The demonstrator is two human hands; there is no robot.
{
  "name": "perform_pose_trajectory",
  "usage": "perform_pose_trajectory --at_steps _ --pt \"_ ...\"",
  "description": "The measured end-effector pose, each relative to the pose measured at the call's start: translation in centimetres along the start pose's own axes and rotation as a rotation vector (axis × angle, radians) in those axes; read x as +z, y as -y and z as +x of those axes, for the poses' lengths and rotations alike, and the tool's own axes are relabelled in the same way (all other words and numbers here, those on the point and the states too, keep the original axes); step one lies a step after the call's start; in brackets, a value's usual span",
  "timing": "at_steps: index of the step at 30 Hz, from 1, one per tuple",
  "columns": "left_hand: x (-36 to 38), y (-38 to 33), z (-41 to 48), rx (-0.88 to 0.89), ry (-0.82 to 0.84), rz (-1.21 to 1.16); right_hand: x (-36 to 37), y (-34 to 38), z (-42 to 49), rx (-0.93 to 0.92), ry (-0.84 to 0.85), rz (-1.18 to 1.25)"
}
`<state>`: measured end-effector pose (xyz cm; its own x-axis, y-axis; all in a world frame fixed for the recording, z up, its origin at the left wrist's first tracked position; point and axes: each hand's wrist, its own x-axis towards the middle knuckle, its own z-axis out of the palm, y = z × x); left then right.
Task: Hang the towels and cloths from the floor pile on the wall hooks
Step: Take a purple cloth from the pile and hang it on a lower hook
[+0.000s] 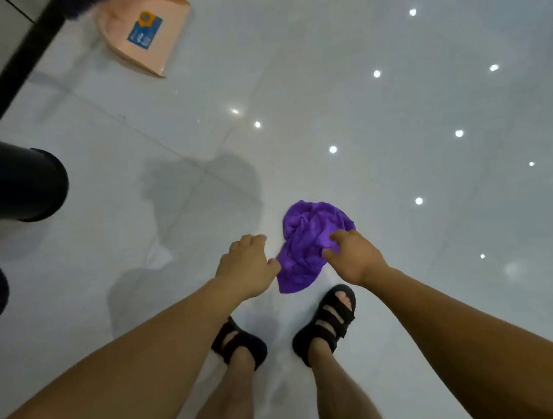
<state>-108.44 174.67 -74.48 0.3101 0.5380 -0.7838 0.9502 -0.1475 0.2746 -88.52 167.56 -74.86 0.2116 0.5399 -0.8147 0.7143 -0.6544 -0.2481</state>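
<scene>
Cloth [309, 240], purple, is sitting low by floor [156, 136] ahead of your feet [325, 321]. Your right hand [353, 259] is gripping it, fingers [337, 237] curled into folds. Your left hand [247, 264] is hovering just beside, loosely curled, empty. Hooks out of view; hanging not yet done.

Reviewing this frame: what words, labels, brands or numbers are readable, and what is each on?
The blue and orange sticker on the peach plastic dustpan: print too blurred to read.
The crumpled purple cloth, black strapped sandals and dark round bin: no text visible.
Nothing in this frame can be read.
</scene>
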Motion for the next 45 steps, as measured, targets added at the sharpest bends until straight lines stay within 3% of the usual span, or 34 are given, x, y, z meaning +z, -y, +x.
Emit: perform_pose_trajectory --at_steps 6,11,16,19,22,25,29,32,35,38,42,45 --pt "12.2 5.1 11.1 -0.068 0.036 -0.019 13.9 -5.4 11.8 0.038 0.097 -0.004" --pt "19.4 8.5 16.7 -0.037 0.054 -0.062 22.5 -8.8 18.2 0.082 0.038 -0.155" --pt "22.2 9.6 18.2 -0.01 0.054 -0.106 25.3 -10.2 21.5 0.002 -0.127 -0.335" --pt "21.2 9.4 16.7 -0.015 0.041 -0.124 23.9 -8.9 20.3 -0.079 -0.201 -0.242" --pt "18.1 8.2 13.7 -0.002 0.038 -0.146 20.6 -6.5 16.2 -0.141 -0.333 0.089" --pt "13.1 6.5 9.7 0.069 0.038 -0.237 15.1 -3.0 11.1 -0.085 -0.321 0.487" --pt "4.2 3.3 2.9 0.237 0.008 -0.392 6.0 4.6 3.3 -0.186 -0.399 0.748" --pt "-3.1 1.5 -3.0 0.303 -0.009 -0.495 -0.7 10.9 -3.0 -0.262 -0.308 0.841" --pt "-9.7 1.4 -8.8 0.236 -0.103 -0.508 -6.9 16.5 -9.6 -0.297 -0.123 0.971" --pt "-16.4 2.7 -14.7 0.138 -0.277 -0.544 -12.0 21.5 -15.7 -0.4 -0.018 0.879" --pt "-24.8 4.8 -22.7 0.201 -0.456 -0.586 -17.0 28.0 -22.8 -0.516 0.045 0.796" --pt "-30.2 6.3 -28.2 0.099 -0.577 -0.905 -19.1 32.5 -27.1 -0.641 0.034 0.611"
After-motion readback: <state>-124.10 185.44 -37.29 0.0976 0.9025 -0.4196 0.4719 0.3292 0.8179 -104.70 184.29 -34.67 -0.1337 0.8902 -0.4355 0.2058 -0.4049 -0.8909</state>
